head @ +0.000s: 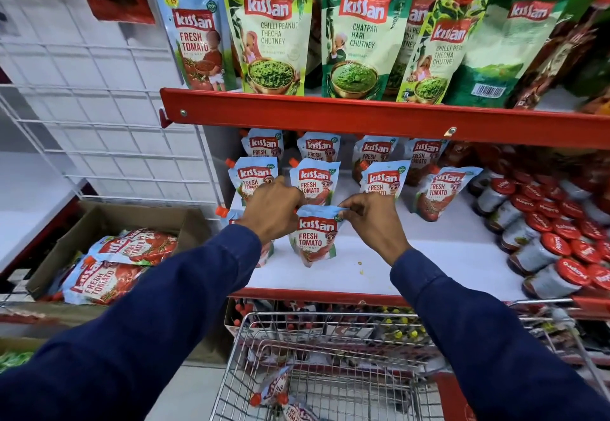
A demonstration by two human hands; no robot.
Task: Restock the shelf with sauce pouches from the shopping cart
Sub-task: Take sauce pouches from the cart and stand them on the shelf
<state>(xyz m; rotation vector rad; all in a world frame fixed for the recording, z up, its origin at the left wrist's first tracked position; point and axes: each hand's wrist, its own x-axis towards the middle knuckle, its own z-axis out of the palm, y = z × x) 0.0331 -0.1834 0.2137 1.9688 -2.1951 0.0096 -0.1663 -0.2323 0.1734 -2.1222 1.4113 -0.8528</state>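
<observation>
A light-blue tomato ketchup pouch (pixel 313 237) stands upright on the white middle shelf (pixel 429 255). My left hand (pixel 272 209) grips its top left corner, and my right hand (pixel 374 219) pinches its top right corner. Another pouch (pixel 231 217) with an orange cap stands partly hidden behind my left wrist. Behind them, rows of the same ketchup pouches (pixel 315 181) stand upright. Below my arms is the wire shopping cart (pixel 330 371), with a few pouches (pixel 277 387) lying in its bottom.
Red-lidded jars (pixel 541 242) fill the shelf's right side. Green chutney pouches (pixel 274 31) line the upper shelf above a red rail (pixel 363 115). A cardboard box (pixel 109 222) at the left holds more ketchup pouches. A white wire grid (pixel 99 90) covers the left wall.
</observation>
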